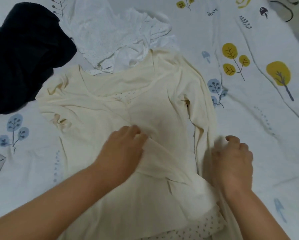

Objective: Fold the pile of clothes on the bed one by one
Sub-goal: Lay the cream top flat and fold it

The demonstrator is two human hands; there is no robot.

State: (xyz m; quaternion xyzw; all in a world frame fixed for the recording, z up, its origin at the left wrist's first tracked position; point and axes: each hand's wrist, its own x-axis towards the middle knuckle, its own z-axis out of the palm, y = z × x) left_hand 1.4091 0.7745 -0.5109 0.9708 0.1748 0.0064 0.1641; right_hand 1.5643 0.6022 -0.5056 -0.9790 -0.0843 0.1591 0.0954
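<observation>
A cream long-sleeved cardigan (121, 94) lies spread front up in the middle of the bed, its collar away from me. My left hand (122, 153) grips the front opening edge of the cardigan with curled fingers near its middle. My right hand (233, 161) has its fingers curled round the bunched right side and sleeve of the same cardigan. A dotted white garment (202, 227) shows under the cardigan's hem near me.
A dark navy garment (22, 54) is heaped at the far left. A crumpled white dotted garment (117, 37) lies beyond the cardigan's collar. The bed sheet (257, 118) is white with printed blue and yellow trees and spreads out to the right.
</observation>
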